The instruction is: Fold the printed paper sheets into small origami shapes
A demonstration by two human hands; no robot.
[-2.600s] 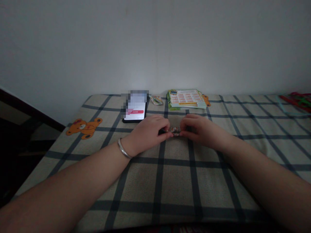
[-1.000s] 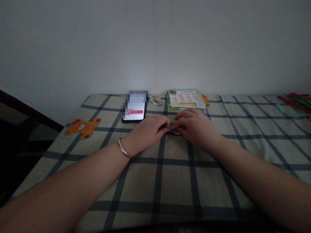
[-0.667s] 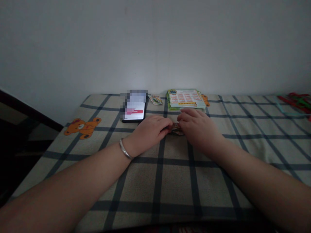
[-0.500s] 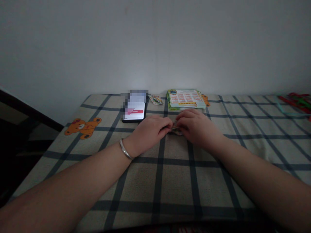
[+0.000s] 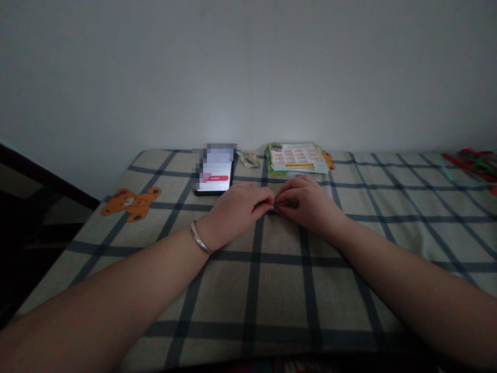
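Between my fingertips is a small piece of folded paper [image 5: 278, 210], mostly covered by the hands. My left hand [image 5: 244, 207], with a silver bangle on its wrist, pinches the paper's left side between thumb and fingers. From the other side my right hand [image 5: 308, 204] is closed on the same paper, thumb beneath and fingers curled over it. Both hands rest low over the checked tablecloth [image 5: 279, 295]. Just beyond them lies a stack of printed paper sheets [image 5: 297, 158], and to its left a small folded paper piece [image 5: 249, 159].
A phone [image 5: 215, 173] with a lit, partly blurred screen lies behind my left hand. Teddy bear pictures [image 5: 134, 203] decorate the cloth. Red and green items [image 5: 476, 163] sit at the far right. A pale wall [image 5: 248, 72] rises behind the table.
The right-hand fingers have shifted slightly left and curled in more, closer to the left fingertips. Less of the paper shows below the fingers. The left hand has barely moved.
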